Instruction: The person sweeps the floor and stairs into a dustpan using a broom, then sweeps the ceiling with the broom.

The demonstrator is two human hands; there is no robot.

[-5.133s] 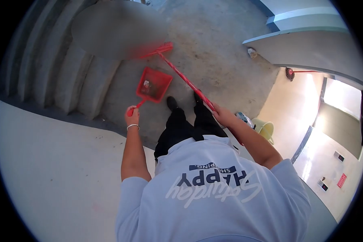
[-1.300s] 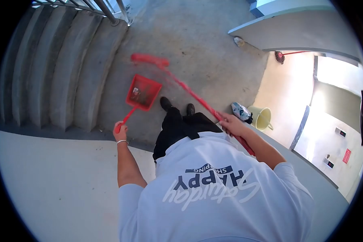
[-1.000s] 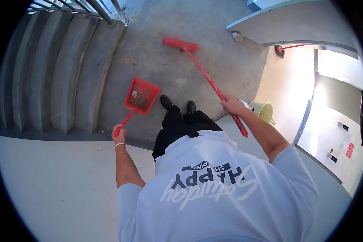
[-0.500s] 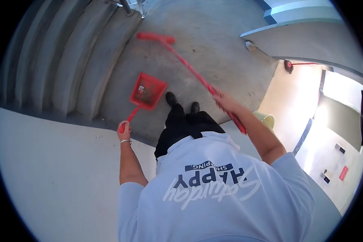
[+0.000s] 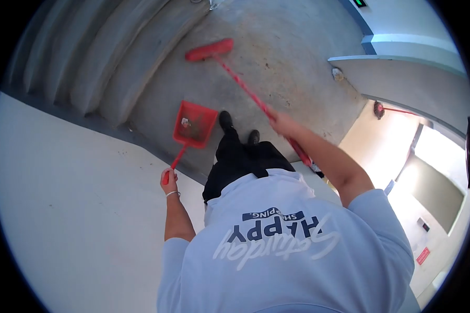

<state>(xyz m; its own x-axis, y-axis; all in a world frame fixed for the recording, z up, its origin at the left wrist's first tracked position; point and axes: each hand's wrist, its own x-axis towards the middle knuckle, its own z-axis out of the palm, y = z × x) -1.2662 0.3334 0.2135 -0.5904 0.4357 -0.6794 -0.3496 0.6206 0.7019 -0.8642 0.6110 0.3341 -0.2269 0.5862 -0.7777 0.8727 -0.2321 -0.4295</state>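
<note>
My left hand (image 5: 169, 180) is wrapped round the handle of a red dustpan (image 5: 201, 119). The pan is just left of my feet, with a small whitish scrap and greyish debris inside. Further right, my right hand (image 5: 283, 123) grips the pole of a red broom (image 5: 241, 82), whose lower end sticks out past the hand near my waist. The broom's red head (image 5: 209, 50) lies beyond the dustpan over the grey floor, slightly blurred and apart from the pan.
Concrete steps (image 5: 109, 62) run along the upper left. A low wall (image 5: 402, 73) with a pale lump (image 5: 337, 74) at its end is at right. Behind it, a red mop (image 5: 378, 110) lies on the lit floor. A white wall surface (image 5: 78, 208) fills the lower left.
The view has turned, so the railing is mostly out of sight. Against half a second ago, the broom head has shifted right and is tilted differently. Both hands keep their holds.
</note>
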